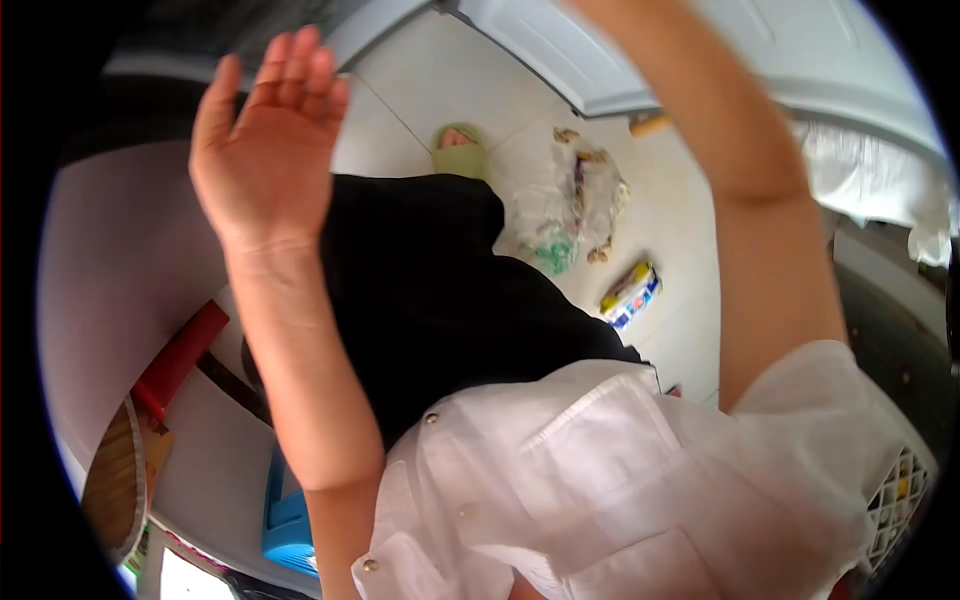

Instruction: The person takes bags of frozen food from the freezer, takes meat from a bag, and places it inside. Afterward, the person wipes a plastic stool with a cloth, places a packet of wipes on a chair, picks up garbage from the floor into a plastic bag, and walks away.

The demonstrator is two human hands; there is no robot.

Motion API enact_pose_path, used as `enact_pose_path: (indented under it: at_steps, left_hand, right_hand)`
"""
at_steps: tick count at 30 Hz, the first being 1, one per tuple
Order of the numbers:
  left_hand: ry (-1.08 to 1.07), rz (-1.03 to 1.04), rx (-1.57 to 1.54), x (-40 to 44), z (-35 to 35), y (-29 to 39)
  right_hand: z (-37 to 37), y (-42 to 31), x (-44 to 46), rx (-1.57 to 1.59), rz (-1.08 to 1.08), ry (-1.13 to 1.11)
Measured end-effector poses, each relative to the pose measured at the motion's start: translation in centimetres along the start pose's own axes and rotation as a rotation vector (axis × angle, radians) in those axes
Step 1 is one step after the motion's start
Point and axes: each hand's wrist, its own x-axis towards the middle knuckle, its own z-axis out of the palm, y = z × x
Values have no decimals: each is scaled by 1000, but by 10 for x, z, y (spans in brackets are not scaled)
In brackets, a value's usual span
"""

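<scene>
My left hand (pixel 270 150) is raised on the left with its palm showing and its fingers stretched out. Nothing lies in it, and it touches nothing that I can make out. My right arm (pixel 765 230) reaches up past the top edge, in front of a pale panelled surface (pixel 560 50) that looks like an appliance door or drawer. The right hand itself is outside the picture, so whatever it touches is hidden.
On the tiled floor lie crumpled clear plastic bags (pixel 540 200) and a yellow, white and blue packet (pixel 630 295). A foot in a green slipper (pixel 460 160) stands nearby. At lower left are a red object (pixel 180 360) and a blue plastic item (pixel 288 525); a white lattice basket (pixel 895 505) is lower right.
</scene>
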Motion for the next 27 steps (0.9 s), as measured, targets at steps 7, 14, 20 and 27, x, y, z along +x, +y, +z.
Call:
enact_pose_path:
  at_steps: [7, 14, 20, 27]
  left_hand:
    - [-75, -68, 67, -9, -6, -3]
    - [-169, -9, 179, 13, 8, -10]
    - [-111, 165, 343, 11, 5, -2]
    - [-1, 272, 467, -57, 66, 17]
  right_hand:
    - [-158, -172, -346, -184, 1047, -658]
    - [-276, -404, -559, 67, 2230, -989]
    - [-257, -494, -635, 148, 2489, -638]
    - [-203, -474, -696, 338, 2295, -767]
